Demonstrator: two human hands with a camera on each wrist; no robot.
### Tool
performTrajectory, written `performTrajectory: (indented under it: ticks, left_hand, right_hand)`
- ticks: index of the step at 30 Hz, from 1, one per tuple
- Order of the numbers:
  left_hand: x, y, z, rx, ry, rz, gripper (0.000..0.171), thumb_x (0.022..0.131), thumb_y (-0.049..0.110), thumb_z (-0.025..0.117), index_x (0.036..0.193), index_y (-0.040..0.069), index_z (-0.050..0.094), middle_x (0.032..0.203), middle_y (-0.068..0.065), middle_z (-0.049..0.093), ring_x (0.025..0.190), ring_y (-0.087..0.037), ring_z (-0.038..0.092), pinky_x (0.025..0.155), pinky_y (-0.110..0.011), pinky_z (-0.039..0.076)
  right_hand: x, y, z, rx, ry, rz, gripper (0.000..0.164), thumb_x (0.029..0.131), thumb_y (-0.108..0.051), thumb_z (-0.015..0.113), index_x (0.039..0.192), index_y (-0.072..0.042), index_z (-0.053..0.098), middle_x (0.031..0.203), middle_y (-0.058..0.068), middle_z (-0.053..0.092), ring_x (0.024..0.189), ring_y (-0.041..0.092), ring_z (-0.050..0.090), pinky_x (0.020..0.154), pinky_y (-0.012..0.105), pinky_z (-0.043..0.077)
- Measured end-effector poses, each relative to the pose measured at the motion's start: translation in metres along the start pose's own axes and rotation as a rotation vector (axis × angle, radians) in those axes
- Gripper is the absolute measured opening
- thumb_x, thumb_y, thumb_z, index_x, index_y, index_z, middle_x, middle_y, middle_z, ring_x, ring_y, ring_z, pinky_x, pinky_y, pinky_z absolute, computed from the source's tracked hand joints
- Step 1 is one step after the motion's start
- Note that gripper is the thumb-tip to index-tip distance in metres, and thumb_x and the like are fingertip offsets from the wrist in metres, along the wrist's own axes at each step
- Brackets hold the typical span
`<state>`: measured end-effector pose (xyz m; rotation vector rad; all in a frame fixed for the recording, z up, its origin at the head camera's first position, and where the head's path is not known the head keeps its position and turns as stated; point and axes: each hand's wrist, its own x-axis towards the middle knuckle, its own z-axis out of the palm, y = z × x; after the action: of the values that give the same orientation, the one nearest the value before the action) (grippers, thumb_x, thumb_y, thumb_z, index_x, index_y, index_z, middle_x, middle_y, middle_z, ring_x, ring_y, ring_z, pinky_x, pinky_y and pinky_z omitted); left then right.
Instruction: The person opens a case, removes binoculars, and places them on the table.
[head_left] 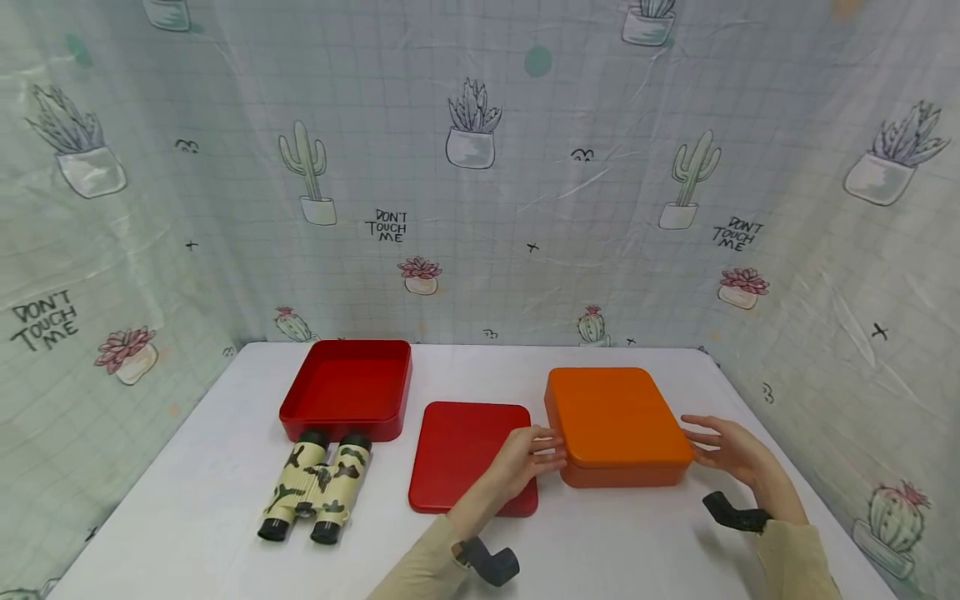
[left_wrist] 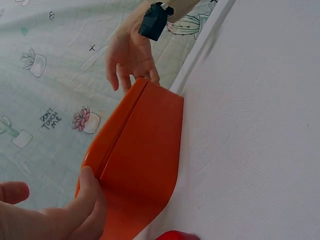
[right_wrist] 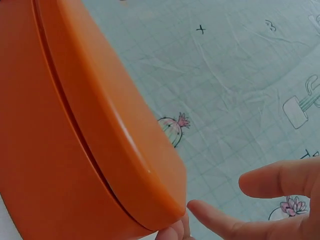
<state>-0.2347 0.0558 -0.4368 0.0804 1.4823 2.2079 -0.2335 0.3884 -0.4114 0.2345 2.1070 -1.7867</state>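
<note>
An orange box with its lid on stands at the right of the table, a thin seam running round it in both wrist views. My left hand is at the box's left side, fingertips right at the lid seam and thumb held apart. On the other side, my right hand has loosely bent fingers, with the fingertips at the box's right edge. Under my left wrist lies a flat red lid, partly covered by the forearm.
An open red box sits at the back left of the white table. Camouflage binoculars lie in front of it, their far ends against its front wall. A patterned curtain surrounds the table at the back and sides.
</note>
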Motion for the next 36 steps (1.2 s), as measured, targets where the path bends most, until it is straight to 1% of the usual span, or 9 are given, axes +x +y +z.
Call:
performTrajectory:
  ticks: [3, 6, 12, 16, 21, 25, 28, 32, 36]
  left_hand:
    - [0.001, 0.000, 0.000, -0.017, -0.005, -0.013, 0.042, 0.090, 0.021, 0.041, 0.119, -0.009, 0.045, 0.116, -0.024, 0.051, 0.093, -0.024, 0.059, 0.090, -0.041, 0.046]
    - [0.002, -0.002, 0.001, -0.051, 0.001, -0.030, 0.040, 0.089, 0.019, 0.040, 0.117, -0.010, 0.045, 0.113, -0.022, 0.052, 0.093, -0.024, 0.057, 0.091, -0.043, 0.045]
    - [0.002, -0.003, 0.003, -0.106, 0.008, -0.067, 0.040, 0.087, 0.020, 0.044, 0.116, -0.009, 0.045, 0.109, -0.020, 0.053, 0.089, -0.022, 0.057, 0.092, -0.044, 0.045]
    - [0.004, -0.003, 0.000, -0.128, -0.011, -0.094, 0.045, 0.086, 0.021, 0.044, 0.118, -0.010, 0.043, 0.105, -0.018, 0.054, 0.087, -0.022, 0.057, 0.093, -0.044, 0.043]
    - [0.007, -0.002, 0.000, -0.155, -0.037, -0.137, 0.046, 0.084, 0.019, 0.043, 0.119, -0.011, 0.041, 0.097, -0.013, 0.054, 0.085, -0.022, 0.056, 0.095, -0.046, 0.042]
    - [0.007, -0.003, 0.001, -0.172, -0.049, -0.160, 0.043, 0.084, 0.018, 0.042, 0.116, -0.011, 0.042, 0.092, -0.012, 0.054, 0.085, -0.023, 0.056, 0.095, -0.046, 0.040]
    - [0.008, -0.005, 0.001, -0.195, -0.050, -0.171, 0.043, 0.083, 0.018, 0.042, 0.115, -0.011, 0.043, 0.092, -0.012, 0.054, 0.086, -0.024, 0.056, 0.096, -0.047, 0.040]
    - [0.008, -0.005, 0.000, -0.213, -0.048, -0.184, 0.045, 0.083, 0.018, 0.043, 0.117, -0.011, 0.041, 0.093, -0.012, 0.053, 0.088, -0.025, 0.055, 0.097, -0.046, 0.040]
    - [0.009, -0.006, 0.000, -0.184, -0.045, -0.177, 0.045, 0.085, 0.018, 0.041, 0.118, -0.012, 0.040, 0.090, -0.011, 0.053, 0.086, -0.024, 0.056, 0.097, -0.046, 0.039]
  right_hand:
    - [0.000, 0.001, 0.001, 0.007, 0.014, 0.013, 0.054, 0.094, -0.037, 0.037, 0.133, 0.000, 0.036, 0.099, -0.009, 0.053, 0.091, 0.013, 0.056, 0.081, 0.024, 0.050]
    - [0.001, 0.003, 0.001, 0.005, 0.009, 0.011, 0.050, 0.094, -0.034, 0.037, 0.130, 0.001, 0.037, 0.099, -0.009, 0.054, 0.092, 0.014, 0.055, 0.080, 0.023, 0.049]
    - [0.000, 0.008, -0.001, 0.007, -0.003, 0.022, 0.057, 0.095, -0.034, 0.036, 0.132, 0.005, 0.017, 0.099, -0.007, 0.054, 0.090, 0.016, 0.054, 0.078, 0.024, 0.051]
    - [-0.002, 0.008, -0.001, -0.018, -0.014, 0.028, 0.058, 0.095, -0.032, 0.036, 0.132, 0.006, 0.013, 0.104, -0.002, 0.054, 0.090, 0.017, 0.055, 0.080, 0.027, 0.052]
    - [-0.002, 0.002, 0.003, -0.128, -0.017, 0.043, 0.059, 0.093, -0.032, 0.042, 0.130, 0.011, 0.029, 0.103, 0.001, 0.055, 0.086, 0.014, 0.054, 0.076, 0.024, 0.051]
    - [-0.002, -0.003, 0.007, -0.224, -0.034, 0.053, 0.053, 0.089, -0.032, 0.050, 0.118, 0.012, 0.046, 0.088, -0.001, 0.055, 0.077, 0.010, 0.051, 0.067, 0.020, 0.048]
    - [-0.002, -0.005, 0.009, -0.274, -0.063, 0.049, 0.050, 0.088, -0.031, 0.053, 0.112, 0.013, 0.050, 0.080, -0.001, 0.053, 0.070, 0.008, 0.049, 0.061, 0.018, 0.046]
    - [0.001, -0.006, 0.010, -0.298, -0.026, 0.088, 0.042, 0.087, -0.029, 0.055, 0.104, 0.010, 0.055, 0.074, -0.001, 0.051, 0.063, 0.008, 0.050, 0.059, 0.018, 0.047]
    - [0.003, -0.007, 0.010, -0.310, 0.042, 0.144, 0.039, 0.086, -0.028, 0.056, 0.100, 0.008, 0.054, 0.074, 0.000, 0.051, 0.062, 0.009, 0.052, 0.061, 0.018, 0.049]
